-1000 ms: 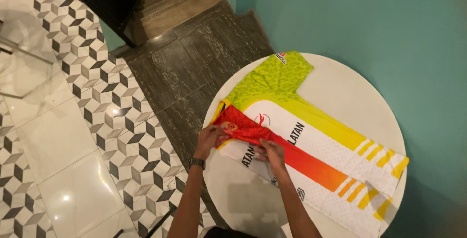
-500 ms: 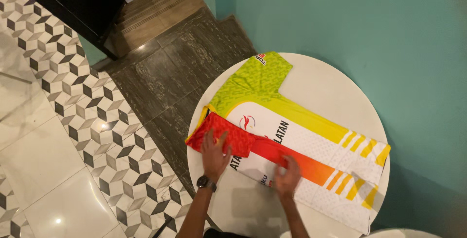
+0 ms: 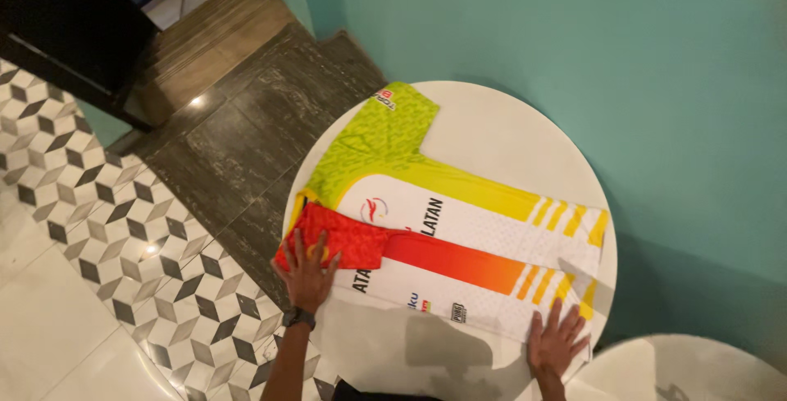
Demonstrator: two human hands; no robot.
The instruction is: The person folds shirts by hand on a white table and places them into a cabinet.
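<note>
While both hands are pressed flat on the cloth, nothing is actually being gripped. The right hand (image 3: 557, 342) sits nearest the camera, fingers spread wide, palm down on the hem end of the jersey (image 3: 467, 237) close to the near edge of the round white worktop (image 3: 508, 134). The left hand (image 3: 307, 274), with a dark wristwatch (image 3: 298, 317) on its wrist, is also flat and open, fingers fanned over the red sleeve (image 3: 344, 241) at the left edge of the worktop, pretty much where the cloth meets the rim.

The jersey lies spread across the middle of the worktop, collar end to the left, hem end to the right. It's white in the body with a red-to-orange band running along it, and yellow stripes near the hem. The red sleeve is folded in over the white front. Further back, the lime-green sleeve (image 3: 381, 134) sticks out flat toward the far left rim, not folded.

Bottom right, just beside the worktop, the edge of a second round white table (image 3: 689, 372) peeks in. To the left the floor is patterned tile (image 3: 106, 204), then dark stone slabs (image 3: 238, 130), with wooden steps (image 3: 213, 36) beyond. A teal wall (image 3: 590, 40) runs behind it all.
</note>
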